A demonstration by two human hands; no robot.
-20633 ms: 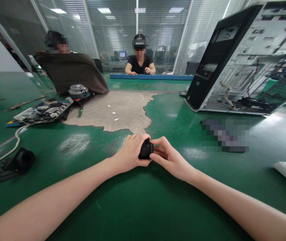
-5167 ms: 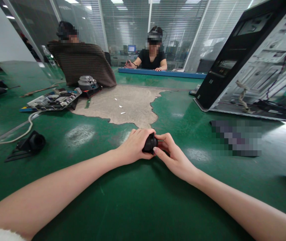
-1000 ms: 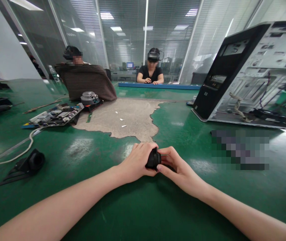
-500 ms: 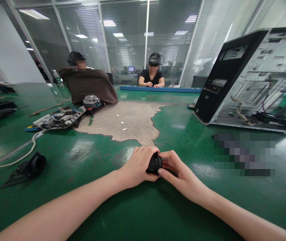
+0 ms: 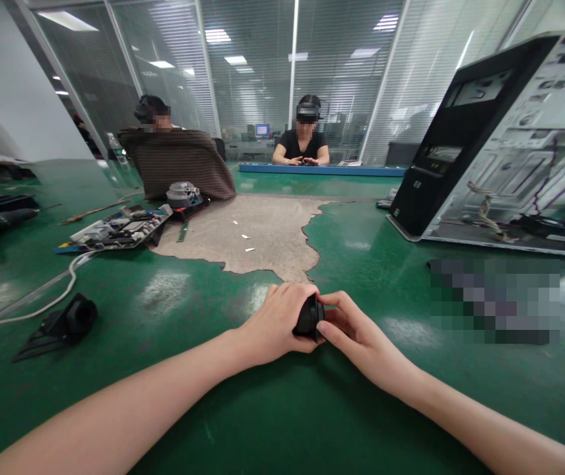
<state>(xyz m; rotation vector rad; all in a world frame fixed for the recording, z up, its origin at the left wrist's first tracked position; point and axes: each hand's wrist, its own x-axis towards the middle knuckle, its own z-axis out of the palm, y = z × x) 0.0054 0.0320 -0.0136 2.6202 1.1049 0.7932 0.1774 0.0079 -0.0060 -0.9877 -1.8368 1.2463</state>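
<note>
Between my two hands is a small black rounded part [image 5: 306, 318] with a raised rim on its right side; its exact kind does not show. My left hand [image 5: 276, 323] wraps it from the left, fingers over the top and thumb below. From the right, my right hand [image 5: 349, 324] grips the rim with thumb and bent fingers. Much of the part is hidden by my fingers. It is held low over the green tabletop [image 5: 263, 422]. To the left lies a black plastic piece with a round collar [image 5: 82, 315], apart from my hands.
An opened black computer case [image 5: 431, 152] stands at right, with a blurred-out flat object [image 5: 495, 300] before it. At left are a circuit board [image 5: 119, 227], a white cable [image 5: 67, 287] and a drill-like tool [image 5: 0, 227]. Two people sit beyond, one behind a brown chair back [image 5: 178, 161].
The whole view has shifted slightly. Both hands keep their hold on the black part, with hardly any change in finger position.
</note>
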